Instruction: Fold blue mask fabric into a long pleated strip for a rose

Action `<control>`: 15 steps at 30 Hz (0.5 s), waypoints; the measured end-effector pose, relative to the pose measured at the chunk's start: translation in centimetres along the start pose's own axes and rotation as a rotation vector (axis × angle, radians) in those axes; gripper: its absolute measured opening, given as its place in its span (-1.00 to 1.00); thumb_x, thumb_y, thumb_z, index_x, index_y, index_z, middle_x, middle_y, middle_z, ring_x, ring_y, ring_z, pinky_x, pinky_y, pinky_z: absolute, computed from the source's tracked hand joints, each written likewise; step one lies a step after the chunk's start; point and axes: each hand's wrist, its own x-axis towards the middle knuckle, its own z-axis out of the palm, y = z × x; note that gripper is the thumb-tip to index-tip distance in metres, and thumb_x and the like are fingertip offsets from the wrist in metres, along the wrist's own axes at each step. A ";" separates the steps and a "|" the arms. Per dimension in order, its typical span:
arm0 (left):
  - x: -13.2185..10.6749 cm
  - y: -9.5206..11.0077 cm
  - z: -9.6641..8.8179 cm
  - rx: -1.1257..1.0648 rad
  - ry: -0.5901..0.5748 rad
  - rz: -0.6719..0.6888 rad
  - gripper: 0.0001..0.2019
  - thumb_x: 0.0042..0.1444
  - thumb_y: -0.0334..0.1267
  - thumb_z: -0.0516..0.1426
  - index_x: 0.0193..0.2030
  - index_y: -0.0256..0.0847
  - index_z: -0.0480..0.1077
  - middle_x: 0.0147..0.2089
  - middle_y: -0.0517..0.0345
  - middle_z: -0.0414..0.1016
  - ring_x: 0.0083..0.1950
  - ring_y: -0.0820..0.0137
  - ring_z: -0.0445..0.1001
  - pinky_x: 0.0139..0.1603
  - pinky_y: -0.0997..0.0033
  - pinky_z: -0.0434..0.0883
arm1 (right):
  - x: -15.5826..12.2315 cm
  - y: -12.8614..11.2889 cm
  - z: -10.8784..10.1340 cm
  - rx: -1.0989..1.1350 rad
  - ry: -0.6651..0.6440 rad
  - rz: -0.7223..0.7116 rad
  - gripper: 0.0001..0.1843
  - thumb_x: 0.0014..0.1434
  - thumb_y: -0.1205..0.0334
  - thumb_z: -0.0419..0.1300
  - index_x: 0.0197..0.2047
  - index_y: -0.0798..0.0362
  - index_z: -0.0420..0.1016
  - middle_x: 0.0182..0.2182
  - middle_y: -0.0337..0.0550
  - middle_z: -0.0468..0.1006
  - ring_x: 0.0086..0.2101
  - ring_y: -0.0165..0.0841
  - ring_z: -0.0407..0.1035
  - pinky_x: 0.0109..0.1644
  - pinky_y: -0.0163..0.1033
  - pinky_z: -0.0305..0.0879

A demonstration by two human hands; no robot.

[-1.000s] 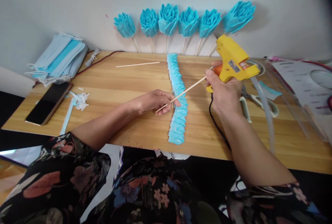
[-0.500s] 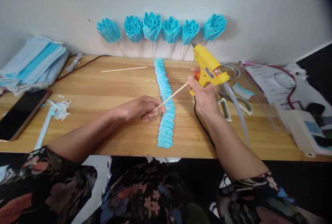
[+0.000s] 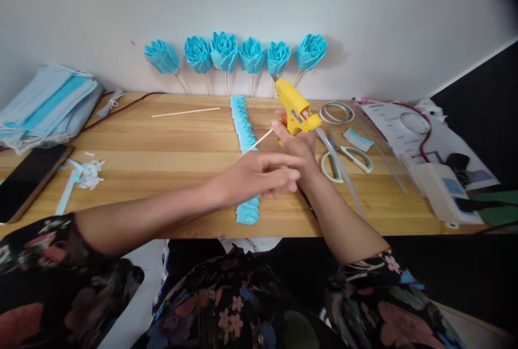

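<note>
My right hand (image 3: 295, 136) is closed around a yellow glue gun (image 3: 293, 103), its nozzle tilted up and to the left. The same hand pinches one end of a thin wooden stick (image 3: 261, 139). My left hand (image 3: 265, 176), fingers stretched and loosely apart, passes over the table toward my right wrist with nothing in it. It covers the stick's lower end and part of a pleated blue strip (image 3: 245, 122), which lies lengthwise on the table. A second wooden stick (image 3: 186, 112) lies farther back on the left.
Several blue flowers (image 3: 224, 52) on sticks lean against the wall. Left are stacked face masks (image 3: 44, 103), a phone (image 3: 30, 182) and white scraps (image 3: 91, 173). Right are scissors (image 3: 356, 159), a tape roll (image 3: 336, 113), a paper sheet (image 3: 388, 117) and a white power box (image 3: 445, 192).
My left hand has let go of the stick and moved right, toward my right wrist. My right hand still holds the glue gun and stick. The whole view has shifted slightly.
</note>
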 end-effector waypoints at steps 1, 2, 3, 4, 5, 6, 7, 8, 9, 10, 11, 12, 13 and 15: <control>0.8 0.0 1.4 -0.069 -0.035 -0.032 -0.55 0.25 -0.14 0.15 0.24 -0.25 0.39 -0.21 0.07 0.58 -0.42 0.55 0.41 -0.40 0.53 0.38 | -0.2 -0.1 0.0 -0.012 -0.009 -0.009 -0.67 0.05 -0.03 0.35 -0.14 -0.13 0.51 -0.21 -0.25 0.57 -0.20 -0.30 0.49 -0.04 -0.10 0.45; 1.8 -0.1 2.8 -0.137 -0.043 -0.045 -0.48 0.24 -0.13 0.17 0.30 -0.27 0.33 -0.19 0.06 0.58 -0.45 0.57 0.40 -0.44 0.54 0.35 | -0.3 -0.3 0.1 -0.016 -0.018 -0.015 -0.69 0.05 -0.03 0.34 -0.13 -0.16 0.51 -0.19 -0.24 0.58 -0.18 -0.29 0.49 -0.01 -0.09 0.45; 2.8 -0.2 4.0 -0.196 -0.046 -0.054 -0.45 0.24 -0.11 0.18 0.32 -0.29 0.29 -0.16 0.03 0.58 -0.47 0.57 0.40 -0.48 0.55 0.33 | -0.4 -0.3 0.1 -0.012 -0.024 -0.019 -0.69 0.05 -0.03 0.34 -0.14 -0.18 0.51 -0.18 -0.24 0.58 -0.16 -0.27 0.50 0.00 -0.07 0.46; 3.9 -0.3 5.1 -0.243 -0.051 -0.064 -0.45 0.23 -0.11 0.19 0.31 -0.29 0.30 -0.13 0.00 0.57 -0.48 0.58 0.40 -0.51 0.55 0.32 | -0.4 -0.3 0.2 -0.006 -0.026 -0.017 -0.69 0.04 -0.05 0.34 -0.14 -0.20 0.50 -0.18 -0.22 0.59 -0.14 -0.24 0.50 0.01 -0.05 0.46; 4.9 -0.4 6.0 -0.284 -0.057 -0.072 -0.51 0.25 -0.12 0.18 0.25 -0.31 0.34 -0.12 -0.02 0.56 -0.50 0.58 0.40 -0.54 0.56 0.30 | -0.3 -0.3 0.3 -0.002 -0.026 -0.008 -0.68 0.02 -0.07 0.35 -0.15 -0.21 0.50 -0.17 -0.20 0.59 -0.12 -0.21 0.51 0.00 -0.02 0.47; 5.8 -0.4 6.7 -0.326 -0.043 -0.085 -0.59 0.28 -0.13 0.15 0.17 -0.33 0.40 -0.12 -0.03 0.55 -0.52 0.60 0.38 -0.57 0.57 0.26 | -0.3 -0.2 0.4 0.002 -0.022 0.001 -0.66 0.01 -0.10 0.35 -0.15 -0.23 0.49 -0.17 -0.19 0.60 -0.10 -0.18 0.51 -0.03 0.00 0.48; 6.5 -0.5 7.2 -0.367 -0.028 -0.101 -0.67 0.31 -0.14 0.12 0.06 -0.35 0.45 -0.15 -0.02 0.54 -0.54 0.61 0.37 -0.59 0.57 0.23 | -0.2 -0.2 0.5 0.004 -0.020 0.007 -0.64 0.00 -0.12 0.36 -0.15 -0.24 0.48 -0.16 -0.17 0.60 -0.09 -0.16 0.51 -0.06 0.01 0.50; 7.1 -0.5 7.7 -0.416 -0.006 -0.110 -0.71 0.32 -0.15 0.10 -0.03 -0.36 0.47 -0.19 -0.01 0.53 -0.55 0.61 0.36 -0.60 0.57 0.21 | -0.1 -0.1 0.5 0.003 -0.018 0.009 -0.62 0.00 -0.14 0.36 -0.14 -0.25 0.47 -0.15 -0.16 0.60 -0.09 -0.14 0.51 -0.10 0.02 0.51; 7.5 -0.5 8.0 -0.467 0.012 -0.111 -0.72 0.33 -0.15 0.09 -0.10 -0.36 0.49 -0.23 0.01 0.53 -0.56 0.61 0.36 -0.60 0.57 0.20 | 0.0 -0.1 0.6 -0.001 -0.015 0.009 -0.62 0.01 -0.15 0.35 -0.13 -0.25 0.46 -0.15 -0.16 0.61 -0.10 -0.14 0.52 -0.14 0.02 0.52; 7.8 -0.4 8.2 -0.516 0.021 -0.101 -0.72 0.33 -0.15 0.09 -0.14 -0.35 0.49 -0.27 0.02 0.52 -0.54 0.59 0.37 -0.59 0.57 0.21 | 0.1 -0.1 0.6 -0.003 -0.012 0.005 -0.63 0.03 -0.14 0.34 -0.12 -0.25 0.45 -0.16 -0.16 0.61 -0.11 -0.14 0.52 -0.17 0.00 0.52; 7.9 -0.5 8.3 -0.562 0.024 -0.081 -0.72 0.32 -0.14 0.10 -0.16 -0.33 0.50 -0.29 0.02 0.51 -0.52 0.57 0.39 -0.57 0.56 0.23 | 0.1 -0.2 0.6 -0.002 -0.009 0.000 -0.65 0.04 -0.13 0.33 -0.12 -0.25 0.45 -0.17 -0.16 0.61 -0.13 -0.15 0.53 -0.19 -0.01 0.52; 7.9 -0.5 8.4 -0.597 0.019 -0.059 -0.72 0.31 -0.12 0.11 -0.17 -0.32 0.51 -0.31 0.02 0.51 -0.50 0.55 0.40 -0.55 0.55 0.24 | 0.0 -0.3 0.5 -0.001 -0.006 -0.005 -0.67 0.06 -0.11 0.33 -0.13 -0.24 0.45 -0.19 -0.17 0.61 -0.15 -0.17 0.53 -0.19 -0.03 0.52; 7.8 -0.5 8.5 -0.623 0.016 -0.035 -0.72 0.30 -0.12 0.12 -0.18 -0.32 0.51 -0.32 0.02 0.51 -0.48 0.53 0.41 -0.53 0.54 0.26 | -0.1 -0.5 0.5 -0.005 -0.005 -0.009 -0.69 0.08 -0.08 0.32 -0.13 -0.23 0.45 -0.20 -0.19 0.61 -0.16 -0.19 0.53 -0.18 -0.05 0.52; 7.4 -0.6 8.5 -0.658 0.015 0.011 -0.73 0.30 -0.12 0.12 -0.23 -0.31 0.51 -0.34 0.04 0.48 -0.48 0.53 0.40 -0.52 0.54 0.25 | -0.3 -0.9 0.5 -0.024 -0.007 -0.015 -0.73 0.12 -0.02 0.30 -0.11 -0.20 0.46 -0.19 -0.22 0.62 -0.19 -0.25 0.53 -0.12 -0.08 0.51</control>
